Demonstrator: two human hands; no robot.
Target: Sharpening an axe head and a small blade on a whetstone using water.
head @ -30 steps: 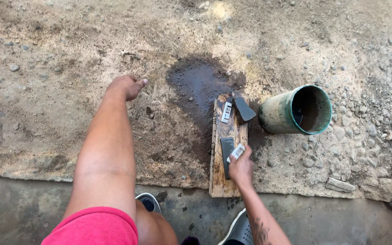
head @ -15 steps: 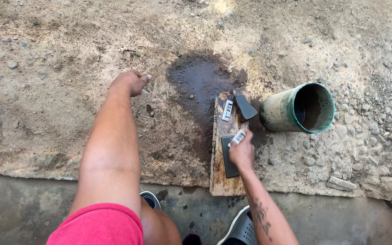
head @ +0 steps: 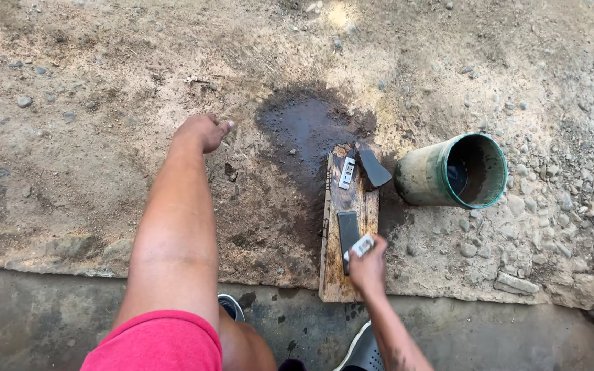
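My right hand grips a small white and grey block, pressing it on the near end of a dark rectangular stone. The stone lies on a worn wooden board set on the dirt. At the board's far end rest a dark wedge-shaped metal head and a small white and grey piece. My left hand is stretched far out to the left. Its fingers are curled and its knuckles are planted on the bare ground, holding nothing.
A green bucket lies on its side right of the board, its mouth facing right with dark water inside. A wet dark patch spreads beyond the board. Loose stones cover the right side. A concrete step runs along the bottom, by my shoes.
My right hand slid the small block up the stone, then drew it back toward me. My left hand has stayed planted on the ground.
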